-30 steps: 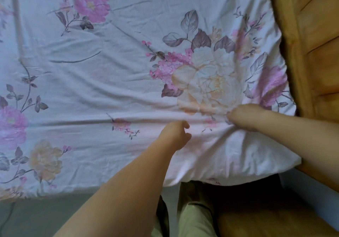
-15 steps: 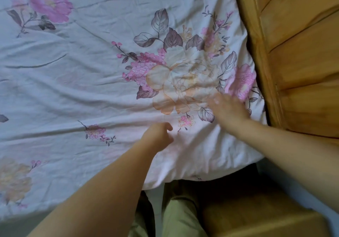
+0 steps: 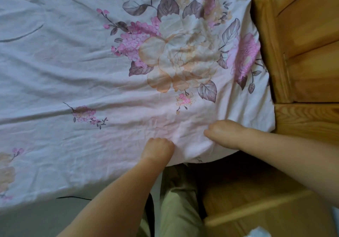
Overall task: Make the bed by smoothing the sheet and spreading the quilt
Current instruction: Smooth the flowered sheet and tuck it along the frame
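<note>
Left hand point(image 3: 158, 147): fingers curled, bunching the floral sheet point(image 3: 91, 62) at the bed's near edge. Right hand point(image 3: 224, 133): beside it, grip unclear. Sheet spreads beyond both: light, soft, creasing; best held at hem. Wooden bedframe point(image 3: 302, 53) right of them.

Sheet point(image 3: 91, 62): thin matt woven cloth, floral print, finely creased. Headboard point(image 3: 302, 35), right: varnished golden wood with a slight sheen and visible grain. Near bed frame point(image 3: 256, 209): same smooth wood. Trousers point(image 3: 176, 209): matt olive cloth.
</note>
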